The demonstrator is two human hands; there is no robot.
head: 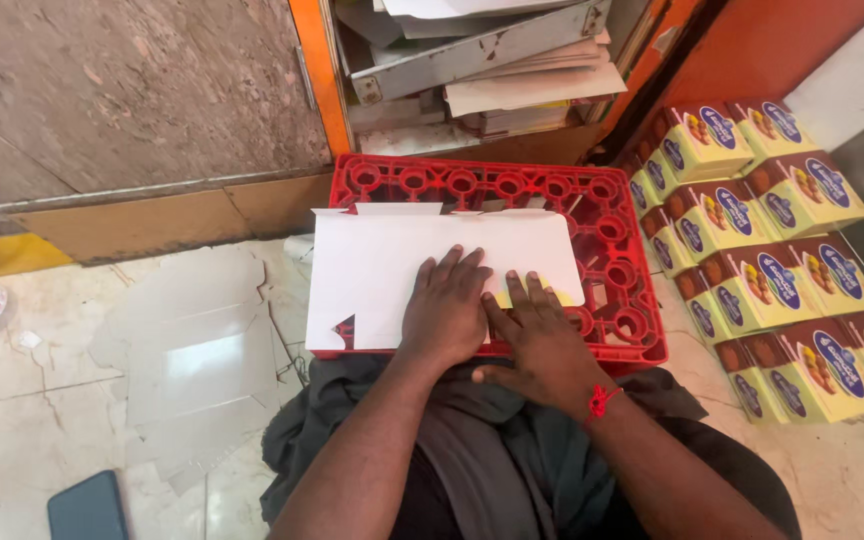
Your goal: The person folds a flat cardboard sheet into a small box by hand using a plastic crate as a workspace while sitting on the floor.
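Both hands press flat, palms down and fingers spread, gripping nothing: the left hand [444,310] and the right hand [542,335] lie side by side on a white flat carton blank [392,275] at the near edge of an upturned red crate [612,245]. Judged, a fold is being creased; next calls for lifting a flap. Finished yellow boxes [772,270] are stacked beyond the crate's right edge

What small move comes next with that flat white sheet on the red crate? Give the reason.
Probably fold the near flap up along its crease. Both the left hand and right hand press flat on the white cardboard sheet, which lies unfolded on the red crate, while finished yellow boxes are stacked to the right.
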